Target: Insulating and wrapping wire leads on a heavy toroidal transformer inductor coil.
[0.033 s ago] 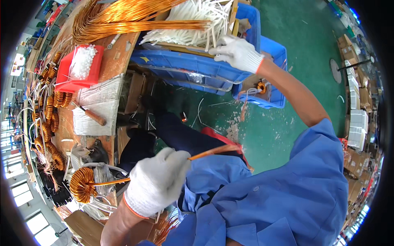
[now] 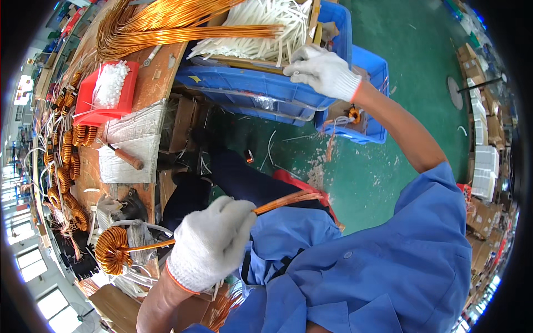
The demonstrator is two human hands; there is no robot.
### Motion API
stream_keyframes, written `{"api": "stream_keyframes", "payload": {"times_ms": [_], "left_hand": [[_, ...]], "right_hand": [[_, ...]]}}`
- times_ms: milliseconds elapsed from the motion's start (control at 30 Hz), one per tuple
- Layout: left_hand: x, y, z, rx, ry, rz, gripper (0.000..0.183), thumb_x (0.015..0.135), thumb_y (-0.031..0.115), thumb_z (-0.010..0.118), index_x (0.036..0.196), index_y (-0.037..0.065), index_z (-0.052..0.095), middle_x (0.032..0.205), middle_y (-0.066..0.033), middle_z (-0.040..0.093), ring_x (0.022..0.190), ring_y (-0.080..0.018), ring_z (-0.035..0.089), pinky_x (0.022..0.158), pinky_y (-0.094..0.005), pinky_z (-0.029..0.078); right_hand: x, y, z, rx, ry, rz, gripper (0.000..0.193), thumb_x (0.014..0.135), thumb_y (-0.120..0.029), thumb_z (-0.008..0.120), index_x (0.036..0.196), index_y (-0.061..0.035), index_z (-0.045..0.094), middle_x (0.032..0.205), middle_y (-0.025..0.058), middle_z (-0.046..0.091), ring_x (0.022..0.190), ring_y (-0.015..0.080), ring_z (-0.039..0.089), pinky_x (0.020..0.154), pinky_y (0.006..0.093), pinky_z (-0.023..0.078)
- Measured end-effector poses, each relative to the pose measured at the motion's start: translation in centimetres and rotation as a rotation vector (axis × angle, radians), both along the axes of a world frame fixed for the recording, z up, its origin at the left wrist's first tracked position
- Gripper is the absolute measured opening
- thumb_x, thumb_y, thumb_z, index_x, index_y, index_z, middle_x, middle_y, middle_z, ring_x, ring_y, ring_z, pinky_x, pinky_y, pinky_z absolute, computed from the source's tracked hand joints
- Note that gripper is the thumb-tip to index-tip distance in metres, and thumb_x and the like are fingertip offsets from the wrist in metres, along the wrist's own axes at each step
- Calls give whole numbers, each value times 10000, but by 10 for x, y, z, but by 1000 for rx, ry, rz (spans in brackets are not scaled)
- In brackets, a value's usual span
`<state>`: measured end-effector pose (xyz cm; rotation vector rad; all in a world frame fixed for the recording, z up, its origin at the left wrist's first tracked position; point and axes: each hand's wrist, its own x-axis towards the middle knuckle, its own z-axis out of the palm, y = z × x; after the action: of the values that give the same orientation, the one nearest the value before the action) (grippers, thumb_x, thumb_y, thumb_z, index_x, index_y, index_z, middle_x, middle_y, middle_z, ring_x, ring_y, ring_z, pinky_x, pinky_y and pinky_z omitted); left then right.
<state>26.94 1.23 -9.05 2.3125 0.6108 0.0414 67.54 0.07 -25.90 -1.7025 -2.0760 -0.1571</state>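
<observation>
My left hand (image 2: 214,244), in a white knit glove, is closed around the copper wire lead (image 2: 152,245) of a toroidal coil (image 2: 112,251). The coil hangs out to the left of the fist. On the other side, the bare copper strands (image 2: 288,201) stick out to the right, slightly fanned at their tip. My right hand (image 2: 322,71), gloved too, is at the near right corner of a box of white plastic tubes (image 2: 261,28). Its fingers are bent together by the tube ends; whether a tube is between them is hidden.
Blue crates (image 2: 250,91) stand below the tube box; another blue bin (image 2: 369,133) holds a coil. On the workbench (image 2: 86,169) are a red bin (image 2: 83,102) of white pieces, a wooden-handled tool (image 2: 129,159), finished coils (image 2: 64,177) and long copper wires (image 2: 166,39). Debris litters the green floor (image 2: 411,139).
The bare strands to the right of my left hand have shifted up slightly and look more spread. My right hand has moved very slightly right at the tube box.
</observation>
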Motion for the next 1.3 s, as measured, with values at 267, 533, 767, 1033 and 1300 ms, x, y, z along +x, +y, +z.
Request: {"api": "stream_keyframes", "payload": {"times_ms": [267,533,767,1033,1300], "left_hand": [[10,-4,3,-82,-13,110,103,970,-35,661,1036,-60,737,897,-191,722,754,-296,722,675,-364,548],[5,-2,-3,-50,-40,59,119,978,-13,709,1094,-24,731,952,-200,741,754,-376,750,659,-372,585],[10,-7,6,-89,50,132,122,958,-44,675,1051,-69,750,944,-195,748,776,-310,740,687,-355,562],[10,-6,4,-98,54,131,123,971,-42,663,1056,-68,749,926,-192,747,761,-288,733,674,-350,552],[8,0,-1,-82,14,83,105,993,4,713,1097,-9,725,958,-198,740,763,-381,753,657,-372,582]], "right_hand": [[-89,-107,98,-319,844,247,244,981,-166,818,1194,-48,803,994,101,789,896,256,791,782,362,615],[-111,-132,98,-215,529,196,324,944,-225,850,1247,-145,769,940,35,737,794,244,757,632,368,590],[-113,-125,90,-138,544,224,238,942,-231,846,1165,-177,783,900,30,694,742,245,715,590,381,556],[-117,-119,90,-156,581,269,225,944,-231,846,1151,-171,783,890,34,687,770,246,723,595,376,553],[-113,-117,91,-186,590,259,216,946,-223,842,1143,-167,771,881,25,686,767,246,721,596,380,552]]}}
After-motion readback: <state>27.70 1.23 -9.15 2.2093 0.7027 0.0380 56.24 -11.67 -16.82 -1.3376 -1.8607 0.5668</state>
